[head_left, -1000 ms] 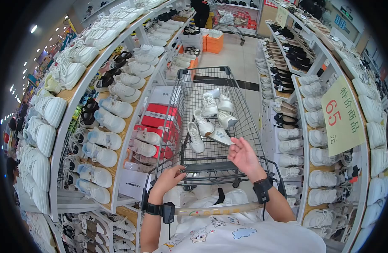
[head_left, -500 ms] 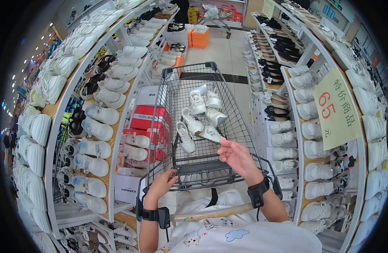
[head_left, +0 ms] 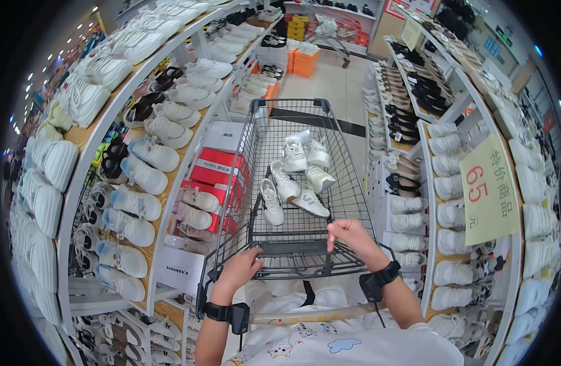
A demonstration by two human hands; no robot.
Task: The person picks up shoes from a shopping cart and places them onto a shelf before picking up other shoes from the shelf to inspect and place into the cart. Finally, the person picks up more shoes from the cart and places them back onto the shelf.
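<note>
A dark wire shopping cart (head_left: 291, 104) stands in front of me. In its basket lie several white shoes, among them a sneaker with grey stripes (head_left: 309, 203) and a narrow sneaker (head_left: 272, 202) at the left. My left hand (head_left: 239, 268) is at the near left edge of the basket, fingers loosely extended over the wire rim and thumb apart. Over the near right part of the basket is my right hand (head_left: 352, 242), empty, with its fingers curled in and pointing down, close to the striped sneaker. The push handle (head_left: 317, 316) runs across below both wrists, which wear black straps.
Shelves of white shoes (head_left: 133, 229) line the left side, with red shoe boxes (head_left: 214, 172) beside the cart. More shoes (head_left: 454, 216) fill the right shelf, under a yellow price sign (head_left: 489, 189). Ahead, the tiled aisle (head_left: 338, 85) leads to another cart (head_left: 329, 36) and orange boxes (head_left: 303, 63).
The fingers of my right hand have curled in from a spread pose, and the hand has moved down and slightly right. My view has shifted a little; the shoes stay in the cart.
</note>
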